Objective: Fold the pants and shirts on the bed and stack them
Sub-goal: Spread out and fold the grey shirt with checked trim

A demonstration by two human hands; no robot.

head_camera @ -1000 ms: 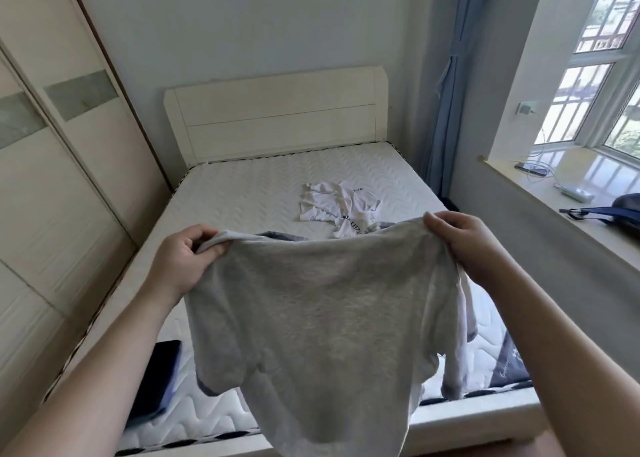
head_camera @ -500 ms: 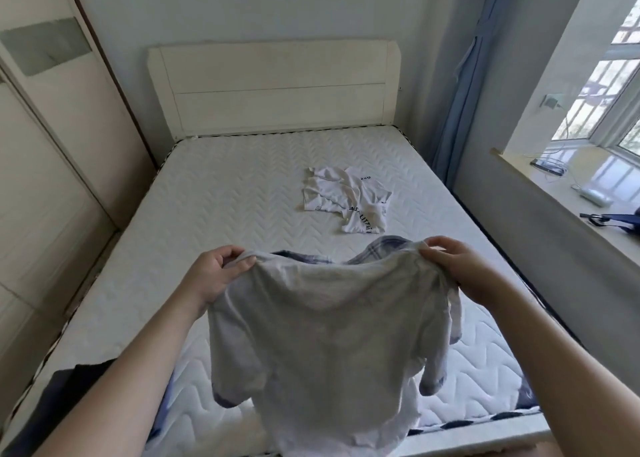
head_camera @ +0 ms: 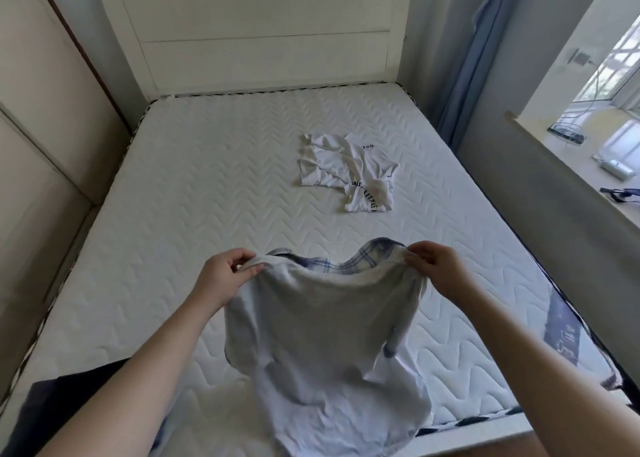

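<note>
Both hands held one grey shirt [head_camera: 322, 335] up over the near end of the bed [head_camera: 180, 193]. Left hand [head_camera: 221, 276] pinched the top edge at one shoulder, thumb and fingers curled round the cloth; right hand [head_camera: 436, 269] pinched the opposite shoulder the same way. Shirt hung down and toward the person from both hands, long axis running from the hands back to the body, top edge stretched hand to hand and sagging slightly between. Its hem appeared to drape onto the mattress near the foot edge. A blue checked garment [head_camera: 349, 260] showed just beyond the top edge, between the hands; whether lying on the bed or caught up with the shirt, cannot tell. A crumpled white shirt [head_camera: 349, 172] lay well beyond the right hand, untouched. A dark garment [head_camera: 62, 408] lay below the left forearm. Judgement: the shirt was spread for laying flat ahead of the hands; both hands equally near.
</note>
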